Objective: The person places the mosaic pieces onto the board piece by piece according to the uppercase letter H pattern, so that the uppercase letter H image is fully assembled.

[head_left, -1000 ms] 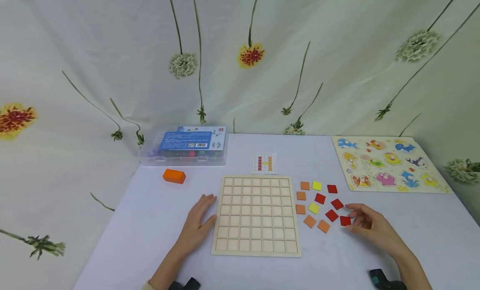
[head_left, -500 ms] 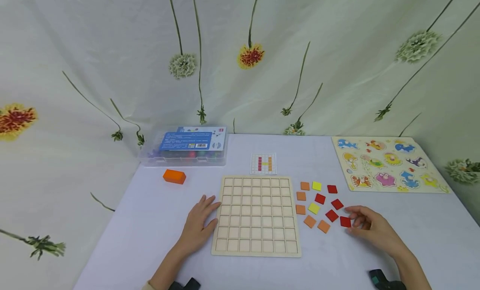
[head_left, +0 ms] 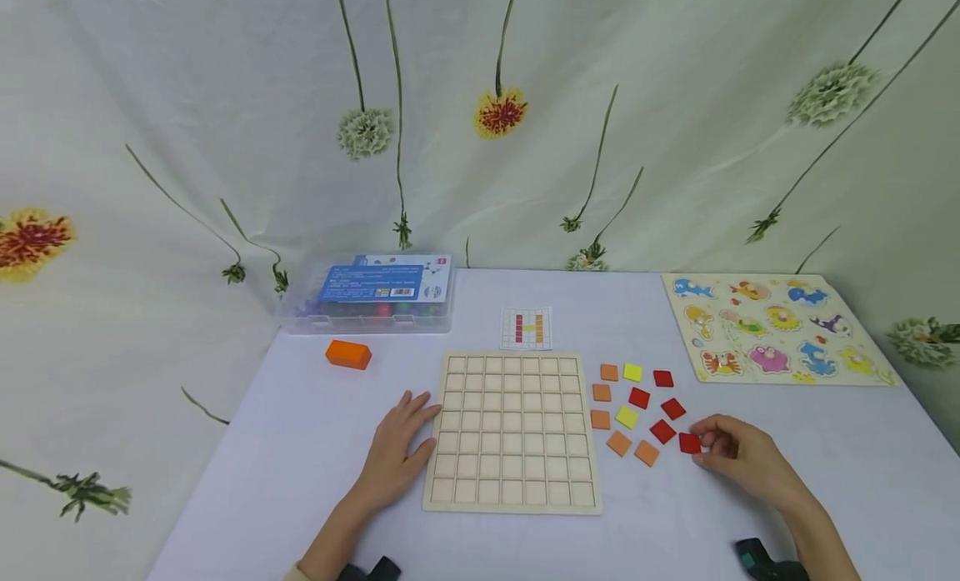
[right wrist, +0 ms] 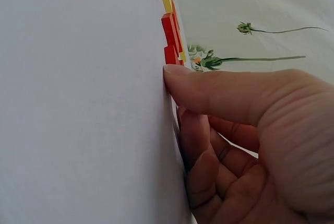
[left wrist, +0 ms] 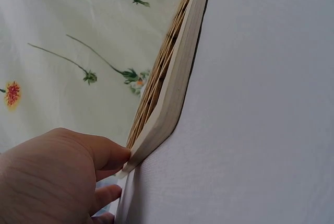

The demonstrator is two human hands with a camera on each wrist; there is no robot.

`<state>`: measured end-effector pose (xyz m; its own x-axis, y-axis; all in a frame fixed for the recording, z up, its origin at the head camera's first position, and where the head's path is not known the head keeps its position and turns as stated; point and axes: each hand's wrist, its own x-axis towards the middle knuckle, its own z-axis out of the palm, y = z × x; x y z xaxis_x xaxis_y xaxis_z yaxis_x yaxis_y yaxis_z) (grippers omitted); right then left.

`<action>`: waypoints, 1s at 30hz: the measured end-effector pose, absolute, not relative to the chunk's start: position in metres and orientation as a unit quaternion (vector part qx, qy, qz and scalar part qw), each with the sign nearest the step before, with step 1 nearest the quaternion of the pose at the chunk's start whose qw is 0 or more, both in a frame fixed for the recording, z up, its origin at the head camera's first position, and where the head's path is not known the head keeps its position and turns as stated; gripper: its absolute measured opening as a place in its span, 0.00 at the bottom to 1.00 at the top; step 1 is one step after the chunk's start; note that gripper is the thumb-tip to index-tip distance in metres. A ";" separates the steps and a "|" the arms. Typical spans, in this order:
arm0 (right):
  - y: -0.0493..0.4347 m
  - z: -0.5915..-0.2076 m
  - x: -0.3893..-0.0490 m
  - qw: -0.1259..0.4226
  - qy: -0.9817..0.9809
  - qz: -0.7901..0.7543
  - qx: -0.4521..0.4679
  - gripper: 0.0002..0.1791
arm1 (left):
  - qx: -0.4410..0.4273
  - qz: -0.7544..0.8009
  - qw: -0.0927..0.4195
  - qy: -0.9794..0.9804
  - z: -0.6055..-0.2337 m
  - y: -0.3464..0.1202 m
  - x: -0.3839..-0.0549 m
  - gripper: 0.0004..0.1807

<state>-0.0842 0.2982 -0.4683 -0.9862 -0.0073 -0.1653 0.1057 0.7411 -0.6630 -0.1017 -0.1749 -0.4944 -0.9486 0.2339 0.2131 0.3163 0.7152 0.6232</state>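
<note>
In the head view a wooden grid board (head_left: pixel 513 433) lies flat before me, its cells bare. My left hand (head_left: pixel 395 452) rests at the board's left edge, fingers loosely extended, with the thumb tip against the rim in the left wrist view. To the right of the board lie small square tiles: red, yellow and orange. My right hand (head_left: pixel 738 453) is at the nearest right red tile (head_left: pixel 690 443), thumb and index finger at its opposite edges. The other fingers curl under. In the right wrist view the thumb (right wrist: pixel 209 91) partly hides that red tile (right wrist: pixel 170 56).
A small pattern card (head_left: pixel 527 328) lies behind the board. Further left are an orange block (head_left: pixel 348 354) and a clear plastic case (head_left: pixel 375 321). An animal puzzle board (head_left: pixel 780 331) occupies the back right. A floral cloth (head_left: pixel 480 189) hangs behind the table.
The right index finger has come down toward the thumb at the red tile. The left fingertips have shifted slightly right, onto the board's edge. The tiles stay where they were.
</note>
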 end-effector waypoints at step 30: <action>0.271 -0.427 -0.101 0.005 0.937 -0.349 0.000 0.17 | -0.153 -0.338 0.073 -0.926 -0.493 -0.174 -0.102 0.25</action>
